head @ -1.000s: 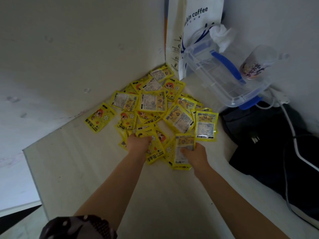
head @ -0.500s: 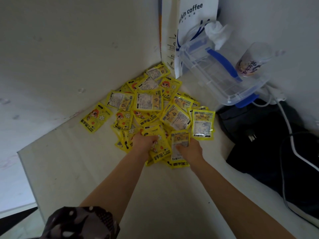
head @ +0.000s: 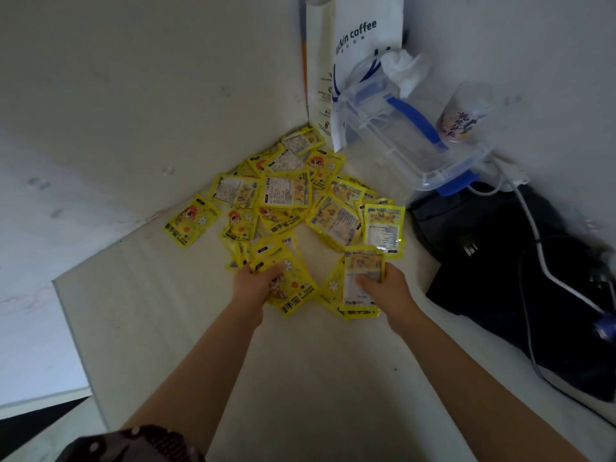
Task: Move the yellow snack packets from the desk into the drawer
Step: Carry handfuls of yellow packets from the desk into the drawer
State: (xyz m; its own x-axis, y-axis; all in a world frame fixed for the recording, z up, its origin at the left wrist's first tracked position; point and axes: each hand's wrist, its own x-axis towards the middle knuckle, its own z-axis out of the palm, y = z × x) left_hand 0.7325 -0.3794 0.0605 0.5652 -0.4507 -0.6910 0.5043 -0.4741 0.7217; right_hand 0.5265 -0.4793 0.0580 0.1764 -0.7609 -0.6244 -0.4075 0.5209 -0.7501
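Observation:
Several yellow snack packets (head: 288, 195) lie in a loose heap in the desk's far corner, against the left wall. My left hand (head: 255, 283) grips a small bunch of packets (head: 293, 288) at the heap's near edge. My right hand (head: 383, 288) holds another small stack (head: 361, 271), thumb on top, printed back facing up. One packet (head: 190, 220) lies apart at the left. No drawer is in view.
The pale desk (head: 300, 378) ends at a left edge (head: 71, 328). A white coffee paper bag (head: 360, 38) stands in the corner beside a clear plastic box with blue handle (head: 410, 138) and a cup (head: 460, 118). A black bag (head: 500, 271) with cables lies at right.
Both hands have closed on packets and drawn them toward me, apart from each other, leaving bare desk between the two bunches. The view has shifted slightly.

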